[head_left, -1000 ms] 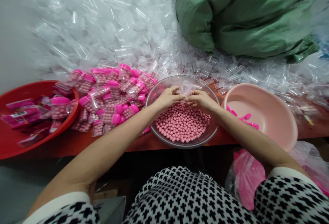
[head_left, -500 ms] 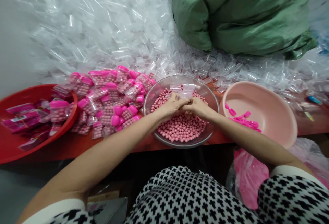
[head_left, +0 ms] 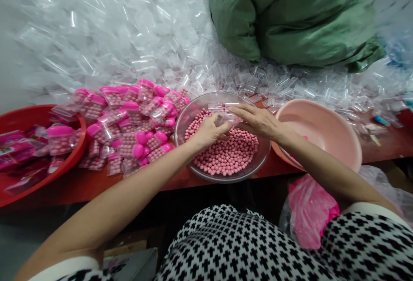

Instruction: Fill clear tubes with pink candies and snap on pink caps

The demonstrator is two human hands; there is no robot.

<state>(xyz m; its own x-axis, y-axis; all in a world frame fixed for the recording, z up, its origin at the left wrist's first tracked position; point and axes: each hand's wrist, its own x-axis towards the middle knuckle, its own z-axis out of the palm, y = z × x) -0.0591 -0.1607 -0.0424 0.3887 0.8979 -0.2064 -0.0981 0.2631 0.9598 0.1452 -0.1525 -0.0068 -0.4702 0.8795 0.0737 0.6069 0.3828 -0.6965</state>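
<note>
A clear bowl (head_left: pixel 263 160) of pink beads (head_left: pixel 227 158) stands in front of me. Inside its far side, clear plastic containers (head_left: pixel 217 108) show around my fingers. My left hand (head_left: pixel 209 131) is curled over the beads, thumb and fingers around what looks like one of these containers; its outline is partly hidden. From the right, my right hand (head_left: pixel 260 121) reaches over the bowl, palm down. Its fingers are stretched out above the containers, and I cannot tell whether they touch them.
Bead-filled containers with pink lids (head_left: pixel 130 132) are heaped left of the bowl, beside a red basin (head_left: pixel 80 143) of pink packets. A peach basin (head_left: pixel 351 143) with pink lids stands right. Clear containers (head_left: pixel 135 35) and a green sack (head_left: pixel 300 23) lie behind.
My hands were together over the bowl and are now apart. The right hand's fingers have straightened out, and the left hand's thumb and fingers have spread a little. The whole view has shifted slightly.
</note>
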